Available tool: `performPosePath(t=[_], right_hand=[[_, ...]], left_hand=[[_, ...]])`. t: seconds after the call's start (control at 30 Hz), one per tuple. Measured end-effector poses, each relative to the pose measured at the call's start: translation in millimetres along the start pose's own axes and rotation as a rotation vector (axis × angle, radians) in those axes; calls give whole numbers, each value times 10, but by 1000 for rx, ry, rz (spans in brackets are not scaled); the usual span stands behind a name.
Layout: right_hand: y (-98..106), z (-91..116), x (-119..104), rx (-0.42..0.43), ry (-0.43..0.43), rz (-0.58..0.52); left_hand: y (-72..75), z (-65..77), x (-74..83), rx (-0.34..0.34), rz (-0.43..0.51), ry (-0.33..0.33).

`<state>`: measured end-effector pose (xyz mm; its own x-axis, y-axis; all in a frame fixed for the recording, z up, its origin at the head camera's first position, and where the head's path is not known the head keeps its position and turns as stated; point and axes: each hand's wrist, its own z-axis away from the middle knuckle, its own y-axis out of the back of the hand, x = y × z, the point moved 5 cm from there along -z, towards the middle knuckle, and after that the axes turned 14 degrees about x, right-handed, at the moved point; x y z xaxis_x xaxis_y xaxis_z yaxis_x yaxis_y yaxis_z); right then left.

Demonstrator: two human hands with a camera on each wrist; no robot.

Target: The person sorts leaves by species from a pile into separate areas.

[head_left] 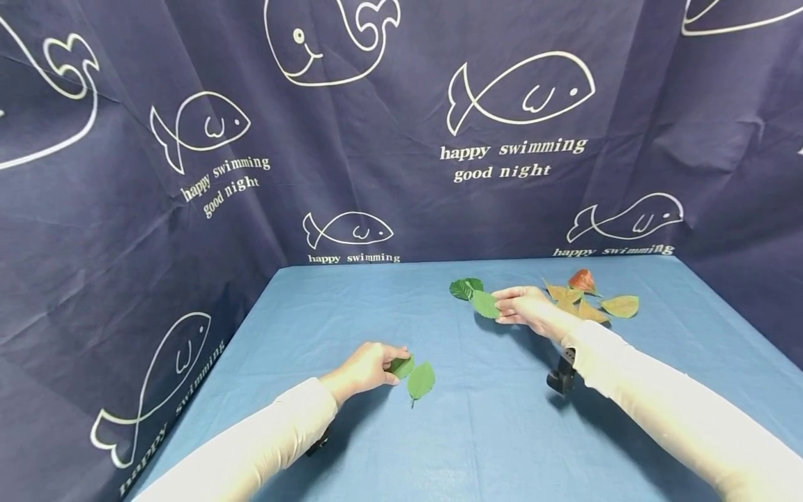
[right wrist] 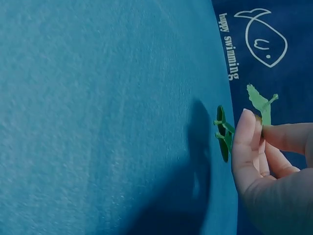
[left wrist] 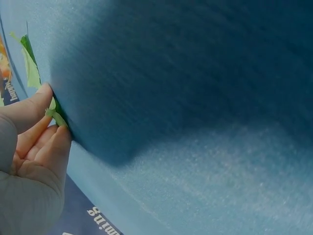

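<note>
Between the thumb and fingers of my left hand [head_left: 370, 367] is a green leaf [head_left: 402, 367], low at the tabletop. In the left wrist view, fingertips pinch this leaf [left wrist: 56, 113] near the cloth. Another green leaf [head_left: 421, 381] lies just right of it, stem toward me. My right hand [head_left: 525, 307] pinches a light green leaf [head_left: 486, 305] farther back. The right wrist view shows that leaf [right wrist: 260, 103] raised off the cloth. Just beyond it, darker green leaves [head_left: 463, 287] lie together, and the held leaf partly overlaps them in the head view.
Right of my right hand lie several yellow-brown leaves [head_left: 620, 305] and a reddish leaf [head_left: 583, 280], some partly behind the wrist. A light blue cloth [head_left: 489, 432] covers the table. Dark blue fabric [head_left: 401, 153] with white fish drawings hangs behind and at both sides.
</note>
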<state>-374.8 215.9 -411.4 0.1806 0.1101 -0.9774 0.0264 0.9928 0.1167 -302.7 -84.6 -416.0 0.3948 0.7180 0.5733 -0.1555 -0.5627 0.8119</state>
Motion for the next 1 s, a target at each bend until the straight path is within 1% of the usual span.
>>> performPosePath(t=[0.13, 0.3, 0.53, 0.77, 1.0], right_hand=[[47, -30, -7, 42, 9, -12], [113, -77, 10, 77, 30, 8], [191, -145, 117, 121, -10, 51], [206, -192, 160, 131, -17, 97], [216, -257, 193, 135, -14, 144]], left_hand=[[-4, -7, -4, -5, -8, 2], [-1, -17, -4, -2, -23, -1], [-11, -16, -8, -3, -18, 1], [-13, -13, -7, -3, -15, 9], [-13, -11, -3, 3, -21, -5]])
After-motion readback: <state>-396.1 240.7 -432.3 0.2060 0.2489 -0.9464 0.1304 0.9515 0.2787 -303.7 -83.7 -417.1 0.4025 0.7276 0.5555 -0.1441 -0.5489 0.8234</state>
